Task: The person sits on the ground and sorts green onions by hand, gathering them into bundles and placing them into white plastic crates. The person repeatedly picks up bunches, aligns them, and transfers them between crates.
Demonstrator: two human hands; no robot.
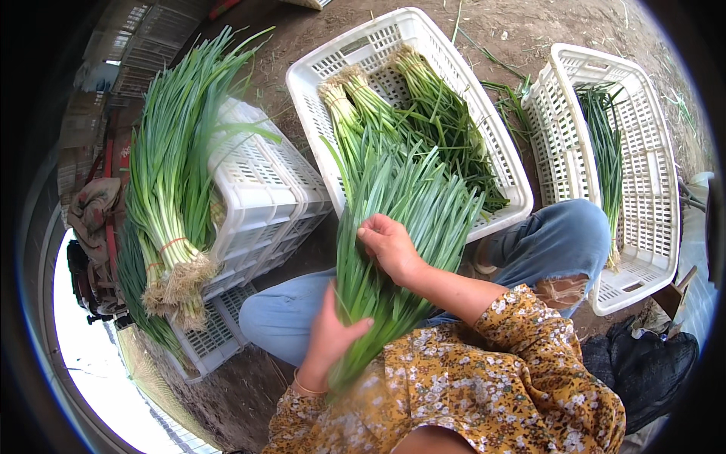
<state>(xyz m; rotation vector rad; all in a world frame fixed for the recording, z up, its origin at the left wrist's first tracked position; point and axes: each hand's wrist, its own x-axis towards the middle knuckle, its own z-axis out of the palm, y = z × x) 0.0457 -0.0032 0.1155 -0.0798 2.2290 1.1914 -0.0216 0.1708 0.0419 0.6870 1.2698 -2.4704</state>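
Across my lap and over the near edge of a white slatted crate [495,144] lies a big bunch of long, flat-leaved greens [423,197], leek-like. My right hand [389,246] is closed on some leaves at its middle, thumb against curled fingers. Lower down, my left hand [335,337] wraps the bunch from the left with the thumb out in front; its fingers are mostly hidden by leaves, slightly blurred. Inside the crate, several tied bunches with white stems and roots [359,91] lie with their roots toward the far end.
Stacked white crates [257,178] stand at left, with banded bunches of greens [166,174] beside and over them. At right, another white crate [563,144] holds a bunch of greens [605,151]. Loose leaves [514,106] lie on the dirt between crates. A black bag [643,371] is at lower right.
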